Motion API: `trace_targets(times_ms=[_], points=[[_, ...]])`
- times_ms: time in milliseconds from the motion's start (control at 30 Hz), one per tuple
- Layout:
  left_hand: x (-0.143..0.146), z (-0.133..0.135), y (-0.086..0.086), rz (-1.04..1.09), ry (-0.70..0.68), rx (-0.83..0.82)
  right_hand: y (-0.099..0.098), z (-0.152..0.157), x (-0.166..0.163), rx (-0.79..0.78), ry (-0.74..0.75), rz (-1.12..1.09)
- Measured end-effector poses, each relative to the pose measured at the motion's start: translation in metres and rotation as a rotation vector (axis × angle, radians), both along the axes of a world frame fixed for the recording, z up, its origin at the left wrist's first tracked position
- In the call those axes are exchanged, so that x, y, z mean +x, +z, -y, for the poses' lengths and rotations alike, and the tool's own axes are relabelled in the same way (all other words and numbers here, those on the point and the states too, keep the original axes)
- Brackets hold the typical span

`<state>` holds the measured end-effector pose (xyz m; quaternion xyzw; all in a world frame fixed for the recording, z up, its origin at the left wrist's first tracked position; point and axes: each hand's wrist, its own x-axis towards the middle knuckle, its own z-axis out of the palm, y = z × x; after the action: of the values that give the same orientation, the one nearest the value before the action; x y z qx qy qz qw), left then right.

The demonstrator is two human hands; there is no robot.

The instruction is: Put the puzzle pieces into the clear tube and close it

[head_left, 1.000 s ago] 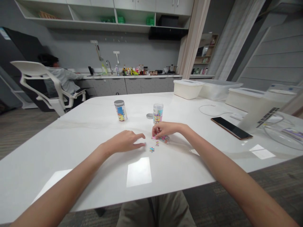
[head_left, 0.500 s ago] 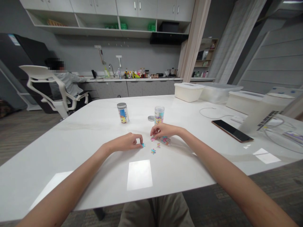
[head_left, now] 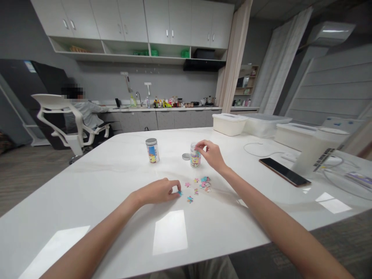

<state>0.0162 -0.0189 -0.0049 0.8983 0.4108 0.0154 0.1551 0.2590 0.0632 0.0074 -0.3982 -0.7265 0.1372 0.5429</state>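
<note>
Left hand point(head_left: 158, 191) resting on the white table point(head_left: 116, 174), fingers curled in, pinching a small blue puzzle piece point(head_left: 179, 192) at the fingertips. Right hand point(head_left: 210, 154) raised above the table, thumb and forefinger pinched together at the rim of the open puzzle jar point(head_left: 195, 155); unclear whether gripping a piece. Jar lid point(head_left: 185, 156) lying just beside the jar. Loose puzzle pieces point(head_left: 203, 183) scattered between both hands. Second jar point(head_left: 152, 150), capped, standing left of the open one. Phone point(head_left: 284, 172) lying well apart on the right.
</note>
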Motion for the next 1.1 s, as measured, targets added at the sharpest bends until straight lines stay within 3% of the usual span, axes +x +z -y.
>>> trace_targets(times_ms=[67, 200, 700, 967, 1100], points=[[0.002, 0.001, 0.0, -0.006, 0.001, 0.0, 0.003, -0.002, 0.004, 0.092, -0.107, -0.004], [0.006, 0.002, 0.0, -0.011, 0.002, -0.022, 0.005, -0.013, 0.009, 0.123, -0.18, 0.004], [0.006, 0.0, -0.003, -0.012, 0.008, -0.047, -0.002, -0.04, 0.011, 0.159, -0.105, 0.227], [0.007, 0.002, -0.003, -0.016, 0.024, -0.024, -0.022, -0.043, 0.01, 0.035, -0.116, 0.149], [0.007, 0.003, -0.002, -0.047, 0.019, -0.007, -0.039, -0.039, 0.008, -0.098, -0.03, 0.214]])
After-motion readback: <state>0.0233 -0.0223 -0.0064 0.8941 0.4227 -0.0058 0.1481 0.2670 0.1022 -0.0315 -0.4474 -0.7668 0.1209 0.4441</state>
